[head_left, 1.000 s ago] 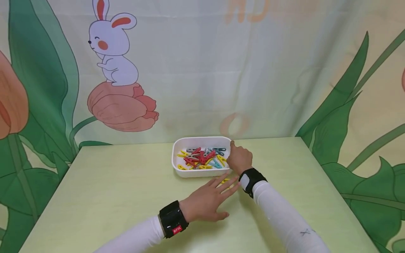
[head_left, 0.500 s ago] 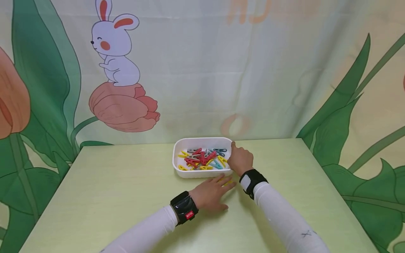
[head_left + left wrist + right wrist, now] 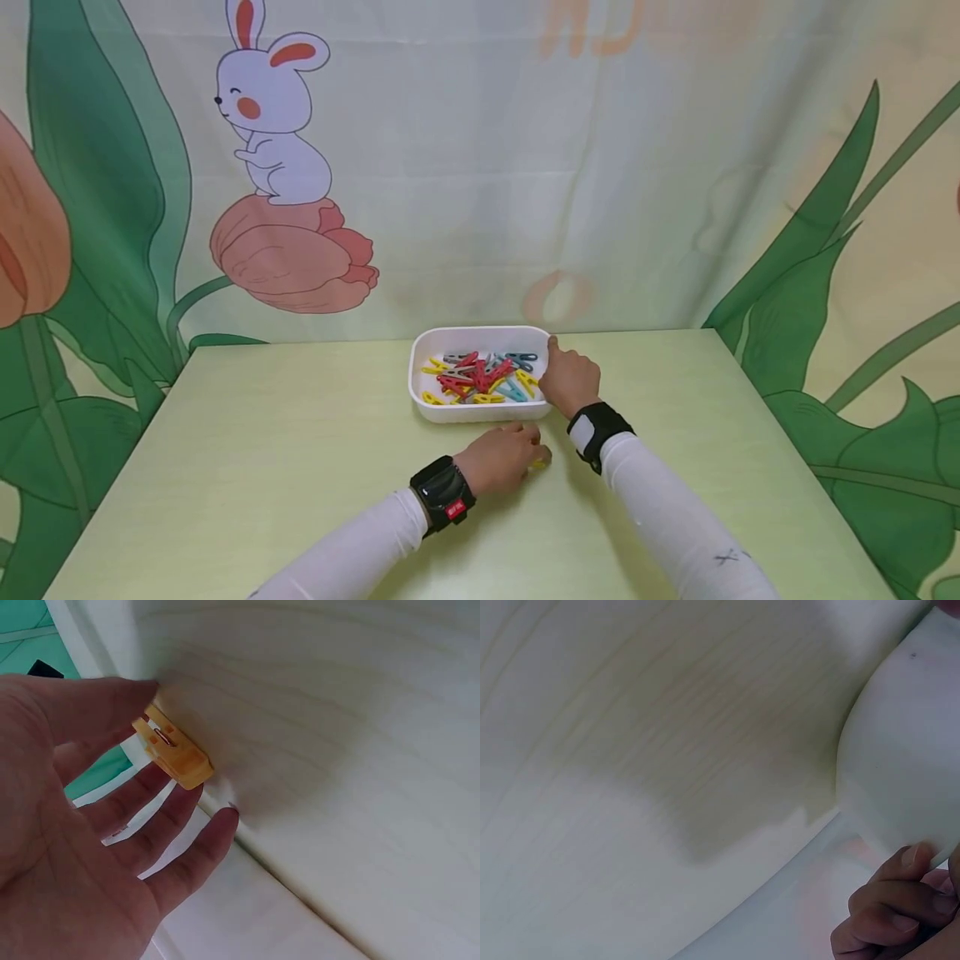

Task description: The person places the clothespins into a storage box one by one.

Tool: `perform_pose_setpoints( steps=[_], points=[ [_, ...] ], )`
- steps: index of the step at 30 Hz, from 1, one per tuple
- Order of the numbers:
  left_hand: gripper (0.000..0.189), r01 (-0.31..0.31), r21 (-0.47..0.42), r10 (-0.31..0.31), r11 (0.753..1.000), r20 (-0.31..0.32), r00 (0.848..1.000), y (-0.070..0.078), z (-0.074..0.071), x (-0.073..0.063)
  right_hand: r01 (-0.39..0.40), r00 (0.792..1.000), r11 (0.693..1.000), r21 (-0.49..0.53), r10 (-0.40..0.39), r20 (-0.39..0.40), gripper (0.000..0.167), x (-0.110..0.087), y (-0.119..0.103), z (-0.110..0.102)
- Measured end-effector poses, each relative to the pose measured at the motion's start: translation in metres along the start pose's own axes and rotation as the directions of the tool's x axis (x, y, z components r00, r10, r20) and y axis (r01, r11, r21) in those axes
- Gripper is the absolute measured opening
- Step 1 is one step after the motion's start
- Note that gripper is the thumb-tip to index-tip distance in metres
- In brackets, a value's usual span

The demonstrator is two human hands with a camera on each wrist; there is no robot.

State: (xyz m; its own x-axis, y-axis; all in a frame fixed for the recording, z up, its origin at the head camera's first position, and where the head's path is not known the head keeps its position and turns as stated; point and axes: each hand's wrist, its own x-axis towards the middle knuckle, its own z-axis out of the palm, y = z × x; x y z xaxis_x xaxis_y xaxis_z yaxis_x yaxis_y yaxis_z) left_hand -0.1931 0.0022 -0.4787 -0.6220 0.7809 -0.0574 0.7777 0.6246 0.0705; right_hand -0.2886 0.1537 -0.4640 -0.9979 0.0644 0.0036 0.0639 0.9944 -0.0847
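My left hand [image 3: 501,458] is just in front of the white plastic basket [image 3: 472,414], its fingers bent around a yellow clothespin [image 3: 537,464]. In the left wrist view the clothespin [image 3: 178,756] sits between the thumb and fingers, its metal spring showing, close over the tabletop. My right hand [image 3: 572,379] grips the basket's right end at the rim. The right wrist view has the curled fingers [image 3: 885,904] at the basket's outer wall [image 3: 904,742]. Red, yellow, blue and grey clothespins [image 3: 480,375] lie in a loose heap inside the basket.
The pale yellow-green table [image 3: 300,467] carries the basket near its back edge. Directly behind hangs a printed cloth [image 3: 465,167] with a rabbit, flowers and large green leaves.
My left hand, spread flat over the yellow clothespin earlier, has drawn it a little toward me and curled its fingers around it. The right hand has stayed on the basket.
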Motion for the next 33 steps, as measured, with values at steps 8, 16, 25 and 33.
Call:
perform_pose_setpoints(
  steps=[8, 16, 25, 33],
  points=[
    [0.022, -0.036, -0.107, 0.038, 0.994, 0.015, 0.999, -0.008, 0.005, -0.001, 0.008, 1.0, 1.0, 0.013, -0.008, -0.012, 0.071, 0.002, 0.001, -0.003],
    [0.021, 0.044, -0.307, -0.02, 0.951, 0.081, 0.997, -0.023, -0.045, -0.019, 0.018, 1.0, 0.999, 0.034, -0.018, -0.008, 0.072, 0.004, 0.004, 0.003],
    [0.034, 0.105, -0.373, -0.148, 0.922, -0.086, 0.985, -0.046, -0.099, -0.03, 0.031, 0.999, 0.998, 0.048, -0.029, -0.039, 0.071, 0.005, 0.004, 0.009],
    [0.039, 0.17, -0.364, -0.242, 0.916, -0.161, 0.957, -0.062, -0.104, -0.017, -0.006, 1.0, 0.999, 0.037, 0.006, 0.018, 0.072, -0.003, 0.001, 0.001]
  ],
)
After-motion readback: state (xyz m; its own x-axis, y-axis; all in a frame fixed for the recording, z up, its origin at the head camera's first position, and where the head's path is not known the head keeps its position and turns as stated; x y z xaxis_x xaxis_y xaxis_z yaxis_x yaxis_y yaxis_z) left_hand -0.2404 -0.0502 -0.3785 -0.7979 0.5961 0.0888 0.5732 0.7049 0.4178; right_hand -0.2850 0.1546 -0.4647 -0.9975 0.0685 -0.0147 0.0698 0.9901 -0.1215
